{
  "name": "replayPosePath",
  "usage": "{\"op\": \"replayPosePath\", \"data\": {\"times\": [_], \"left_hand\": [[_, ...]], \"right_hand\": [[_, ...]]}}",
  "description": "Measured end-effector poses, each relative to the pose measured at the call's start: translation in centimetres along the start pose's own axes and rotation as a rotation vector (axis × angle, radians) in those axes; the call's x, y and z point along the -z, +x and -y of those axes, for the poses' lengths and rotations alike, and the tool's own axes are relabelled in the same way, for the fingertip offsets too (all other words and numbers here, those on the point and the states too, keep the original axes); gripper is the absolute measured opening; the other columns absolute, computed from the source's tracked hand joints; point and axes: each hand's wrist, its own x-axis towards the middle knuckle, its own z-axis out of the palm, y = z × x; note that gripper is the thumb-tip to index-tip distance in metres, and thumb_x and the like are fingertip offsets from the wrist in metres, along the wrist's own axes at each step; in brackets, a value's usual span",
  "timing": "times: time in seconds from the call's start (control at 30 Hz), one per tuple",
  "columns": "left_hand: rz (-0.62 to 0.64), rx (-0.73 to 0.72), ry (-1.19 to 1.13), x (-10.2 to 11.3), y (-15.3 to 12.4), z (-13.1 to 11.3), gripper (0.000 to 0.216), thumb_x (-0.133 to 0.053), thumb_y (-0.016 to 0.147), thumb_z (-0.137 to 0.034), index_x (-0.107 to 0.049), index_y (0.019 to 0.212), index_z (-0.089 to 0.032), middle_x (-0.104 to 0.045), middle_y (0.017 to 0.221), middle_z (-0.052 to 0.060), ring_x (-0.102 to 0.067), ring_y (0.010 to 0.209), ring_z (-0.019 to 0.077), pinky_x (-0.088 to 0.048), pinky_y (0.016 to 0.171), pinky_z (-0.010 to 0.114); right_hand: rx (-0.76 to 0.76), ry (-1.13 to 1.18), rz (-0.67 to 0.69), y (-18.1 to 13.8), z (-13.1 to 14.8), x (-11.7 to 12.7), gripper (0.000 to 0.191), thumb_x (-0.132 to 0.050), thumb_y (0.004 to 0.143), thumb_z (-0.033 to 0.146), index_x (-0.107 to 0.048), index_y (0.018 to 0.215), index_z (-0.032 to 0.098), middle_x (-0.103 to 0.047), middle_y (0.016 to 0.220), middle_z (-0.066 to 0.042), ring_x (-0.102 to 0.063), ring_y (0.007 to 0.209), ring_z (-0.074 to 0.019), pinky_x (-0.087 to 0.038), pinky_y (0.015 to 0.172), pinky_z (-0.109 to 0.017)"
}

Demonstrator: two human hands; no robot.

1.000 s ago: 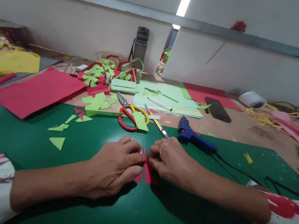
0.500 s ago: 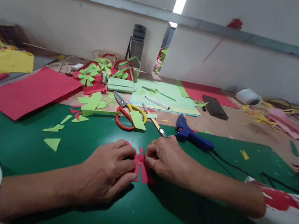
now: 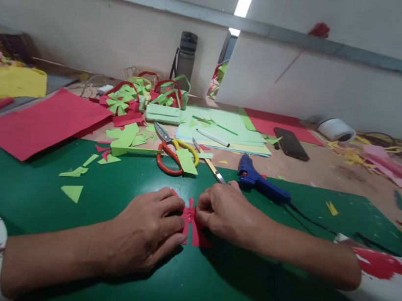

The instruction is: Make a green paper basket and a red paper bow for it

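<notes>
A small red paper piece with cut slits lies on the green cutting mat. My left hand rests on its left half, fingers curled and pinching the paper near its middle. My right hand covers its right half, fingertips pressed together on the same spot. Most of the paper is hidden under both hands. Just beyond my right hand lie a blue glue gun and a craft knife.
Orange-and-yellow scissors and green paper scraps lie past the hands. A red sheet sits at left, a stack of light green sheets with a pen, a black phone, a tape roll, and a grey bottle at the back.
My hands have drawn slightly apart on the red paper, showing more of its slit centre. The view has shifted a little; nothing else moved.
</notes>
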Motion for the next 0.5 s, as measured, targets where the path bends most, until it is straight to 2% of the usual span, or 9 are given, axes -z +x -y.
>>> {"op": "replayPosePath", "data": {"times": [0.27, 0.5], "left_hand": [[0.011, 0.003, -0.002, -0.18, 0.08, 0.08, 0.025, -0.036, 0.092, -0.024, -0.058, 0.094, -0.013, -0.056, 0.088, 0.009, -0.043, 0.079, 0.0203, -0.038, 0.072, 0.036], [0.017, 0.077, -0.018, -0.44, 0.02, 0.28, 0.024, -0.034, 0.091, -0.022, -0.055, 0.101, -0.016, -0.052, 0.095, 0.009, -0.042, 0.082, 0.0207, -0.039, 0.073, 0.036]], "right_hand": [[-0.003, -0.012, 0.004, 0.05, -0.08, 0.03, 0.018, -0.049, 0.066, 0.013, -0.052, 0.049, 0.016, -0.042, 0.047, 0.004, -0.036, 0.055, -0.0110, -0.026, 0.080, -0.038], [0.004, -0.005, 0.022, -0.07, -0.09, 0.15, 0.017, -0.049, 0.065, 0.013, -0.050, 0.048, 0.016, -0.037, 0.046, 0.004, -0.034, 0.055, -0.0111, -0.026, 0.080, -0.039]]}}
